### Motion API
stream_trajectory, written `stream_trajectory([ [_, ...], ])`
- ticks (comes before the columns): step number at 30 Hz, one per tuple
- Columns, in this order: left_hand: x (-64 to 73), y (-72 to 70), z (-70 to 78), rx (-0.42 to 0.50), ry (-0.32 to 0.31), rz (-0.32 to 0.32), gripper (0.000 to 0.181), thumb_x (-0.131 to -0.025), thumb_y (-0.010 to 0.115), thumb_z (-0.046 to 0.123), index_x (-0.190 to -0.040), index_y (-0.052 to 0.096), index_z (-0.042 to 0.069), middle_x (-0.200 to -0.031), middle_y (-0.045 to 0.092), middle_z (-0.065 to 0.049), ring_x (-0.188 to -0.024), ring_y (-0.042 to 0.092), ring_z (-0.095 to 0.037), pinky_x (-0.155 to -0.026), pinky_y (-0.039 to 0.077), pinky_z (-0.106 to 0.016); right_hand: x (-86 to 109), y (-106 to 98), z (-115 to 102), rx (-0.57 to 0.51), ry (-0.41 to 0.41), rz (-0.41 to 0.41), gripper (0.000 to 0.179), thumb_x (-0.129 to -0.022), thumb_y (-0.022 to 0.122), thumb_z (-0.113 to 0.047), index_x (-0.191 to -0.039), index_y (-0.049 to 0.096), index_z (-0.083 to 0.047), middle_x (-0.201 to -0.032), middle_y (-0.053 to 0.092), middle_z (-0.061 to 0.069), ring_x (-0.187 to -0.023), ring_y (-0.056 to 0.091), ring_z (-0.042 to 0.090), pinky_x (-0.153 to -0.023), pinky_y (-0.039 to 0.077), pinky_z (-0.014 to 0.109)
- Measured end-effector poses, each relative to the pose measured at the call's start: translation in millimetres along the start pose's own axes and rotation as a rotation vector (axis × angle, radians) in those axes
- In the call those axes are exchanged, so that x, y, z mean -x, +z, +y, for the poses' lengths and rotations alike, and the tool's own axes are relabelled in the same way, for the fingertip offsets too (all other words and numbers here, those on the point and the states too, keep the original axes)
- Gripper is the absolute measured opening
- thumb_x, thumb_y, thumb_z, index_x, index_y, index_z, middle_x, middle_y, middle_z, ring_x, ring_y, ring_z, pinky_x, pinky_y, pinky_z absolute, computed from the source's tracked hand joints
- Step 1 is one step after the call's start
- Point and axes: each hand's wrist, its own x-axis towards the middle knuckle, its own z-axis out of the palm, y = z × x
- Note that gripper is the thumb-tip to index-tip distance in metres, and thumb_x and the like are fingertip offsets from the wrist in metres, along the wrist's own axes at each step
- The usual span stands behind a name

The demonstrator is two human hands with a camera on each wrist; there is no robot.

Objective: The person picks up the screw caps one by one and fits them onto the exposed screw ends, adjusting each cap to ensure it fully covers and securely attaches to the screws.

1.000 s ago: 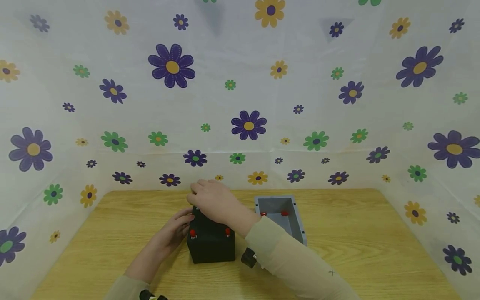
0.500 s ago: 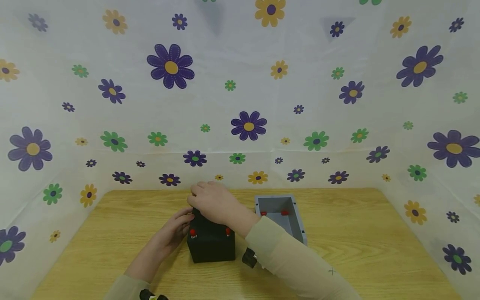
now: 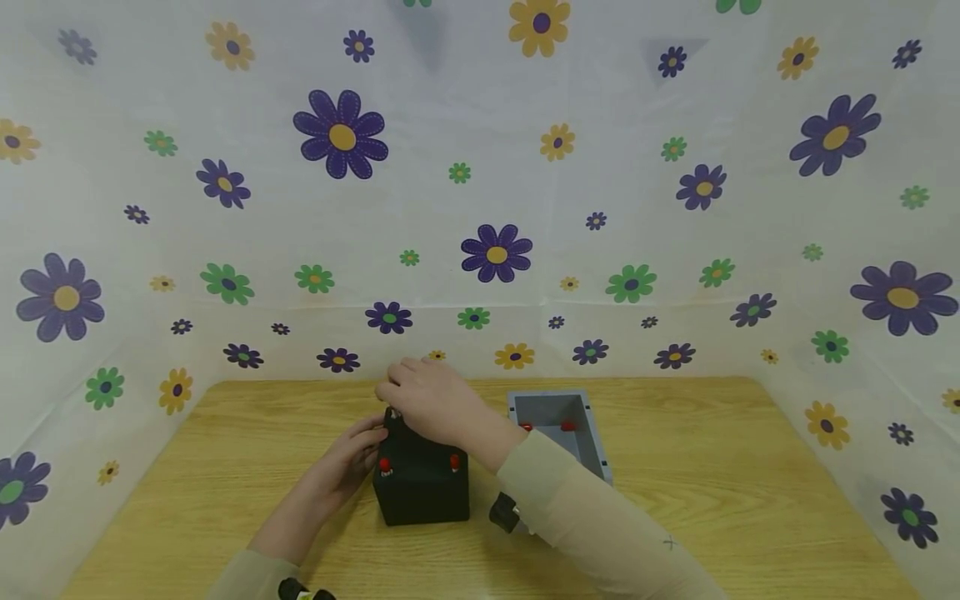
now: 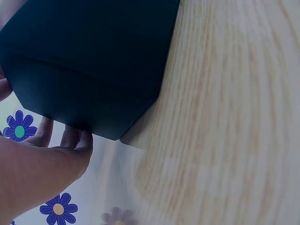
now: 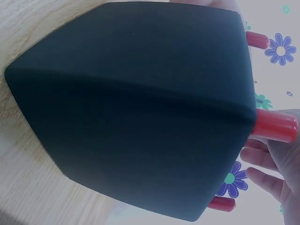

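Note:
A black box (image 3: 422, 498) with tapered sides stands on the table. Red knobs (image 3: 385, 465) on metal stems stick out near the corners of its top; the right wrist view shows three, including the near red knob (image 5: 276, 125). My right hand (image 3: 438, 404) reaches across the box, fingers curled at the back left corner. A bit of metal stem shows under the fingertips, and the knob they pinch is hidden. With its fingers fairly straight, my left hand (image 3: 348, 458) rests against the box's left side; in the left wrist view its fingertips (image 4: 84, 140) meet the dark wall.
Behind my right forearm stands a grey open tray (image 3: 551, 392), a red piece (image 3: 568, 426) and another inside it. The wooden tabletop (image 3: 697, 467) ends at a flower-printed sheet (image 3: 675, 250) at the back and both sides.
My right hand has turned and shifted slightly to the right, so metal at the back left corner now shows beneath its fingers. Left hand, box and tray stay put.

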Motion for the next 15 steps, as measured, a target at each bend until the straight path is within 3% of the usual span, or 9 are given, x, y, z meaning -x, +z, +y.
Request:
stream_trajectory([
  [6, -0.2, 0.4, -0.5, -0.004, -0.023, 0.017, 0.063, -0.108, 0.049, 0.025, -0.163, 0.031, 0.0, -0.124, 0.061, 0.021, -0.116, 0.059, 0.001, -0.103, 0.044, -0.015, 3.2, -1.5, 2.6, 0.023, 0.008, 0.06, 0.015, -0.107, 0.063, -0.021, -0.12, 0.071, -0.023, -0.115, 0.07, -0.005, -0.103, 0.065, 0.012, -0.091, 0.057, 0.026],
  [15, -0.5, 1.1, -0.4, 0.001, -0.019, 0.016, 0.064, -0.107, 0.049, 0.025, -0.163, 0.029, -0.001, -0.123, 0.061, 0.02, -0.115, 0.059, 0.001, -0.102, 0.045, -0.015, 6.5, -2.0, 3.5, 0.052, 0.003, 0.057, 0.02, -0.106, 0.064, -0.021, -0.124, 0.07, -0.023, -0.117, 0.069, -0.005, -0.105, 0.065, 0.012, -0.091, 0.057, 0.026],
])
